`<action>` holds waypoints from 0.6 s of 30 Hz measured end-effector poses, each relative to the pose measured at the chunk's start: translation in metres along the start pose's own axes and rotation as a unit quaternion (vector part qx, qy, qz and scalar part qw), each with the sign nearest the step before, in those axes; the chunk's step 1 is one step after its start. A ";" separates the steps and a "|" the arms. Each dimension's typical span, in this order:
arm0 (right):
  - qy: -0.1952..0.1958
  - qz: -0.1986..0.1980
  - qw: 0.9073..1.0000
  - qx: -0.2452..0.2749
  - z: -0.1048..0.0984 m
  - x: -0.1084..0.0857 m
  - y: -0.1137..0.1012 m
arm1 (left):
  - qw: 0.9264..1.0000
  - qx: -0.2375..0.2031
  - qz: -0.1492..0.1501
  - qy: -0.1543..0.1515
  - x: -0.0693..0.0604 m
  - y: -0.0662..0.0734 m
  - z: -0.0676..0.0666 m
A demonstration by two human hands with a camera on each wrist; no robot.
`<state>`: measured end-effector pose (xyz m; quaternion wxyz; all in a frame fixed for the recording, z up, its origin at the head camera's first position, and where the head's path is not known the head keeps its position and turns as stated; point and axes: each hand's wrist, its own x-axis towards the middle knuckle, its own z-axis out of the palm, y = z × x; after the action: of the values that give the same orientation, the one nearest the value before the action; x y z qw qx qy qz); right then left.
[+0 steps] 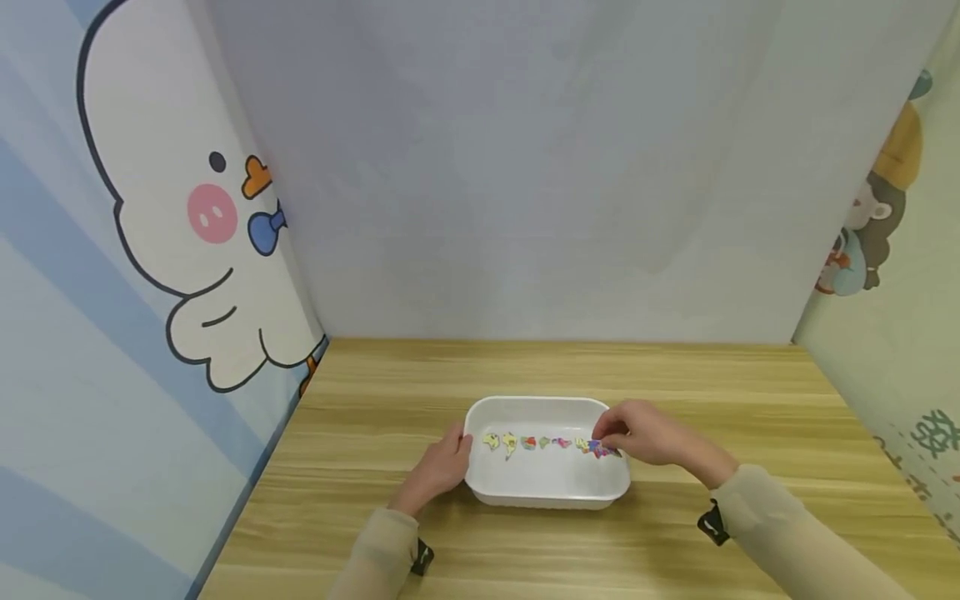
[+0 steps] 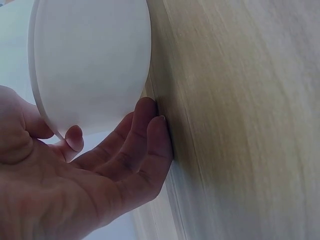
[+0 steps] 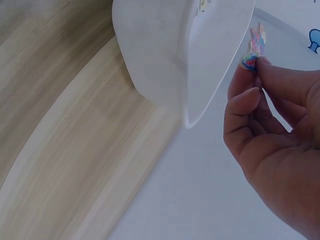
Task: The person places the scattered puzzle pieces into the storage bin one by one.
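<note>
A white rectangular dish (image 1: pixel 525 483) with rounded corners sits on the table in the head view. My left hand (image 1: pixel 441 462) grips its left rim between thumb and index finger; in the left wrist view, the other fingers (image 2: pixel 160 145) curl below, close to the tabletop. Over the dish's right end, my right hand (image 1: pixel 647 432) pinches a small colourful cutout (image 3: pixel 256 45) between thumb and fingertips. Inside the dish, several small flat cutouts lie in a row, among them a yellow cutout (image 1: pixel 491 441) and a pink-purple cutout (image 1: pixel 562 442). Their exact shapes are too small to tell.
The wood-grain table (image 1: pixel 360 467) extends around the dish on all sides. Behind it hangs a plain pale backdrop (image 1: pixel 525 167). Cartoon-printed curtains stand at both sides, with a white bird figure (image 1: pixel 172 167) on the left one.
</note>
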<state>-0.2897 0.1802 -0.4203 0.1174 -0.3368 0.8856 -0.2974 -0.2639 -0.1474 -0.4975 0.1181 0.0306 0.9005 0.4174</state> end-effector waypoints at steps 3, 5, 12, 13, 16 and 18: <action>-0.001 0.000 1.000 -0.003 0.002 0.004 -0.002 | 1.000 0.000 0.004 0.002 0.000 0.001 0.000; -0.003 0.001 1.000 -0.002 0.004 0.006 -0.003 | 1.000 0.002 0.004 0.003 0.000 0.002 0.001; -0.016 0.016 1.000 -0.011 0.014 0.018 -0.008 | 1.000 -0.004 0.007 0.005 -0.001 0.004 0.002; -0.017 0.016 1.000 -0.013 0.015 0.020 -0.008 | 1.000 -0.002 0.006 0.004 -0.001 0.004 0.003; -0.017 0.015 1.000 -0.015 0.021 0.029 -0.012 | 1.000 0.000 0.003 0.003 -0.001 0.004 0.002; -0.020 0.017 1.000 -0.006 0.025 0.034 -0.014 | 1.000 0.000 0.004 0.004 -0.001 0.004 0.002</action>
<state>-0.2971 0.1382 -0.4313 0.1383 -0.3280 0.8907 -0.2827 -0.2625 -0.1432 -0.4953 0.1132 0.0322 0.9009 0.4178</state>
